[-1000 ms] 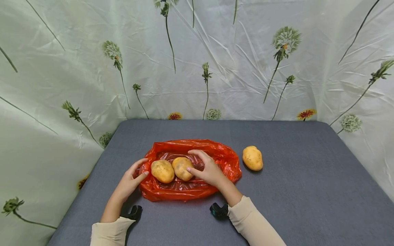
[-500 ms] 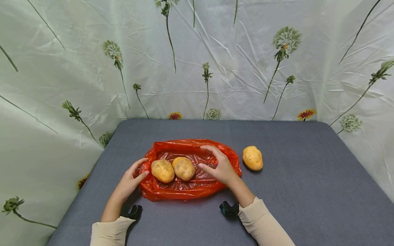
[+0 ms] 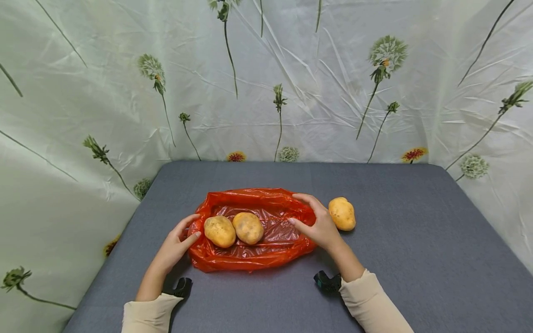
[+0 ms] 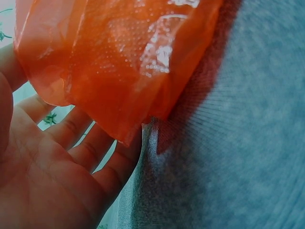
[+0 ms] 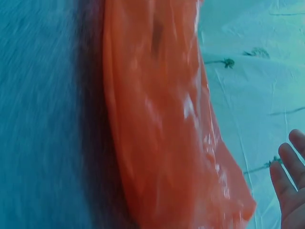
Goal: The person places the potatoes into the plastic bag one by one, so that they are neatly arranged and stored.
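A red plastic bag lies spread wide on the table. Inside it, toward the left, sit two potatoes, a left potato and a right potato, side by side. My left hand holds the bag's left end, thumb and fingers curved round it; the left wrist view shows fingertips hidden behind the red plastic. Over the bag's right end is my right hand, thumb and fingers spread apart with nothing held. A third potato rests on the table just beyond that hand, outside the bag.
The grey cloth-covered table reaches back to a pale curtain printed with dandelions. Black wrist devices sit at both forearms: a left one and a right one.
My right hand has let go of the right potato in the bag and moved right, toward the third potato. The left hand and the bag have stayed in place.
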The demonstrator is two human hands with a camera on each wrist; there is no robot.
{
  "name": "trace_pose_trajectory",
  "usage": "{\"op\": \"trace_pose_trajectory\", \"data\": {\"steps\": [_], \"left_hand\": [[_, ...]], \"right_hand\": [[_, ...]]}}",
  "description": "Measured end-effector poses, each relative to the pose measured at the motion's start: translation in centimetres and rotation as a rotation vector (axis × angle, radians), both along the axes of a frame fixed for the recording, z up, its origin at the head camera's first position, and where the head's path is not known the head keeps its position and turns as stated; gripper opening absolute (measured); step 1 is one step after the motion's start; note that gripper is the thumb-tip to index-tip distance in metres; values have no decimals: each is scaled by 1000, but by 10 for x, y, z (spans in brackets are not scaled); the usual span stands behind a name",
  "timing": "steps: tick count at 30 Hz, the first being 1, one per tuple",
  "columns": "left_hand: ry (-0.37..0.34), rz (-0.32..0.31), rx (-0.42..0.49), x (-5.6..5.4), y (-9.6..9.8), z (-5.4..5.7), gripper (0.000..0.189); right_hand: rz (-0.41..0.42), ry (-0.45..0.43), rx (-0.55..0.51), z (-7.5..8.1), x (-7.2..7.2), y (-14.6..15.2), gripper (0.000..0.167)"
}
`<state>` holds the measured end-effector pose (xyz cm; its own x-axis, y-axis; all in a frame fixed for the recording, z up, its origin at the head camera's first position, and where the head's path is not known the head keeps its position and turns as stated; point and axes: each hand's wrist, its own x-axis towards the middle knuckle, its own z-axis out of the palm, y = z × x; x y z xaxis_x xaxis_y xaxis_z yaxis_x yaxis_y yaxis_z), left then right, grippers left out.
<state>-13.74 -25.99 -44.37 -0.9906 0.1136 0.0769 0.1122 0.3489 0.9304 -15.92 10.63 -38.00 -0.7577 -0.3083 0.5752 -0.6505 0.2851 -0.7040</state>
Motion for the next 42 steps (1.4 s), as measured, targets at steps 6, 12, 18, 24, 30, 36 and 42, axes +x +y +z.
{"op": "trace_pose_trajectory", "data": {"steps": [6, 12, 18, 24, 30, 36, 42], "left_hand": [[19, -5, 6, 2, 0, 1, 49], [16, 0, -8, 2, 0, 0, 49], [13, 1, -13, 1, 0, 0, 49], [23, -3, -11, 1, 0, -1, 49], [24, -5, -7, 1, 0, -1, 49], [20, -2, -14, 1, 0, 1, 49], [15, -2, -11, 1, 1, 2, 49]], "right_hand": [[-34, 7, -18, -4, -1, 15, 50], [-104, 45, -12, -9, -2, 30, 51], [-169, 44, -2, -13, -1, 46, 50], [-231, 10, -2, -18, -1, 60, 51], [-283, -7, 6, -21, -3, 71, 51], [-312, 13, 27, -28, -6, 79, 52], [-327, 31, 18, -54, -23, 94, 57]]}}
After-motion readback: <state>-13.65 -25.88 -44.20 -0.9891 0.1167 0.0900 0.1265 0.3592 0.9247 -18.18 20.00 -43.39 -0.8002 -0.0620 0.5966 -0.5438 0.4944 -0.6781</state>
